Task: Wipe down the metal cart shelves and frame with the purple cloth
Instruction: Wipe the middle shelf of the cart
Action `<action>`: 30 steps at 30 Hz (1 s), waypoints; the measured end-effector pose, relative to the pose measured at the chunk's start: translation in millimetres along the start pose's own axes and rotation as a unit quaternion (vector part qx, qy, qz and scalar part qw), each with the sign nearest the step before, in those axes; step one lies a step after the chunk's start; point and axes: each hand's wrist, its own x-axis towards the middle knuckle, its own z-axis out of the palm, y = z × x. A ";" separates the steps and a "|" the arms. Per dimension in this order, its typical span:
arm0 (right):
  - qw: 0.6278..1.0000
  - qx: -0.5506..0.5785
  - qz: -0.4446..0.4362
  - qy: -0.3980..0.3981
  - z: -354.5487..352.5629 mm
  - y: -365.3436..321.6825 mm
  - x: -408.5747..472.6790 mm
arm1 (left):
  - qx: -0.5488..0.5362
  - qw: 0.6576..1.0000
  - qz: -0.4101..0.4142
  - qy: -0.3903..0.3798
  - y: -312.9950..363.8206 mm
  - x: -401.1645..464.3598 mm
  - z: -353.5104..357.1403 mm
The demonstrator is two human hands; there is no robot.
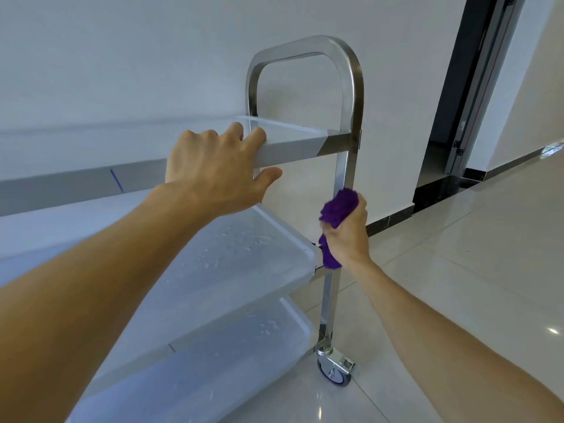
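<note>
Looks like the person is somewhere mid-job on this cart (305, 141). The middle shelf (238, 264) and the bottom shelf (244, 355) both show water droplets, so they've likely been gone over wet or still need a drying pass, hard to say which. Right now the work is on the frame: the right hand (348, 236) has the purple cloth (337, 209) bunched up and wrapped around the upright post (343, 172), between the top shelf (293, 138) and the middle one. The fingers are curled tight round the cloth and the post together, so that grip is closed on it, with a tail of cloth hanging out below the fist. The left hand (213, 169) steadies things, fingers hooked over the top shelf's edge and thumb tucked underneath. Still to do, probably: the lower post down to the wheel (335, 369) and the curved handle (305, 47) up top.
</note>
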 end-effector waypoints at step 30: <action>0.695 -0.402 0.010 -0.597 4.5 -24.0 -7.6 | -0.211 0.970 0.067 -0.094 -24.5 -161.1 46.6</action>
